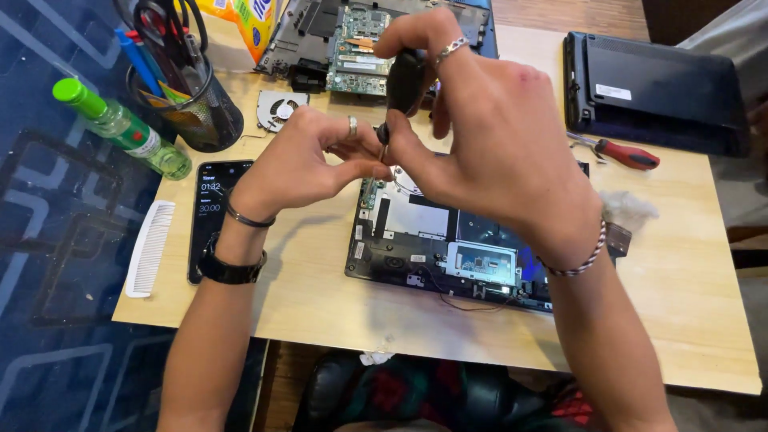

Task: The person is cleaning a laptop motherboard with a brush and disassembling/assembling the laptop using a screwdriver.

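Right hand (488, 136): fingers closed around black screwdriver handle (404, 80); left hand (308, 164): fingers pinched at its tip, above opened laptop base (424, 240) on bench (672, 304).

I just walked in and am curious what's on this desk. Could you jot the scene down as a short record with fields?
Surface: wooden table
Middle: opened laptop base, its inner parts exposed
Right hand: grips a black-handled screwdriver, tip pointing down
Left hand: pinches at the screwdriver's tip
Behind the hands: circuit board, small fan
Left side: phone showing a timer, white comb, green bottle, pen holder
Right side: red-handled tool, closed black laptop
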